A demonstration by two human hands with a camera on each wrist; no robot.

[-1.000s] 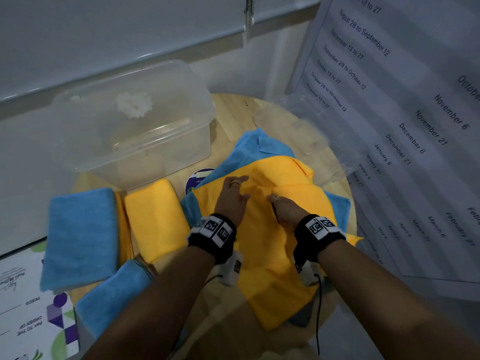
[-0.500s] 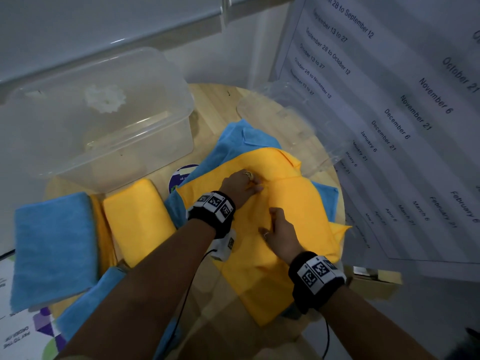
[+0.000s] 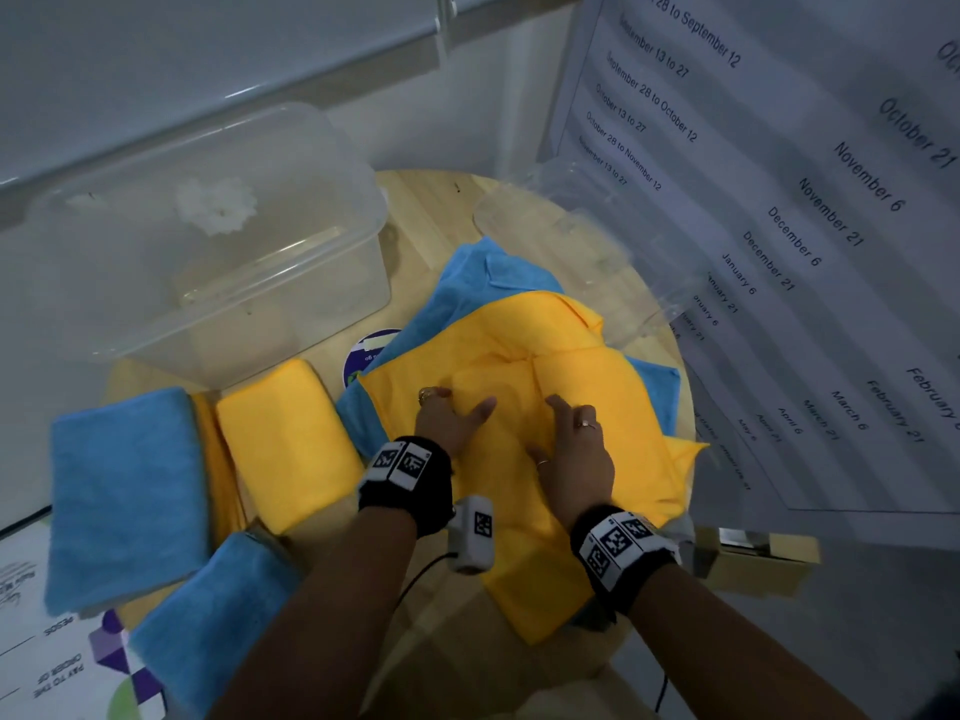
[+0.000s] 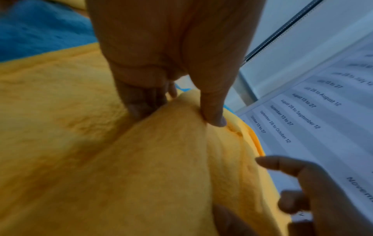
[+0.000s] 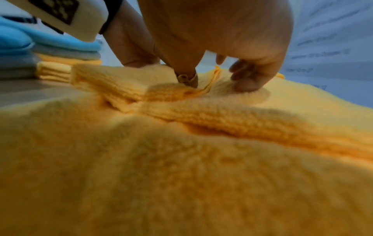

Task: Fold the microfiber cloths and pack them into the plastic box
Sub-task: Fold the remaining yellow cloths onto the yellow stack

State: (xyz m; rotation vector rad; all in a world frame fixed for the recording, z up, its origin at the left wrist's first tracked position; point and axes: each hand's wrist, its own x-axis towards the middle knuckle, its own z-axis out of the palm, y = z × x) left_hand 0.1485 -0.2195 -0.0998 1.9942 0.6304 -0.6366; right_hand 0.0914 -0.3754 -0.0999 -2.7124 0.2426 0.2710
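My head camera looks steeply down on the round table (image 3: 415, 210), hands toward 12 o'clock. Each wrist camera sits very close above the yellow cloth (image 4: 101, 159), aimed along my fingers. All three views share that cloth; the left-wrist view catches the wall calendar (image 4: 322, 127) at 3 o'clock.

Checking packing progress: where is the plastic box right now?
In the head view the plastic box stands at the table's far left, behind the folded yellow cloth.

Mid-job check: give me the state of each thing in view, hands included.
Yellow cloth: spread, partly folded, under both hands.
Blue cloth: unfolded beneath it.
Box: open, no cloths inside.
Lid: off.
Folded cloths: stacked outside box.
Left hand: pinching yellow cloth.
Right hand: resting on it.
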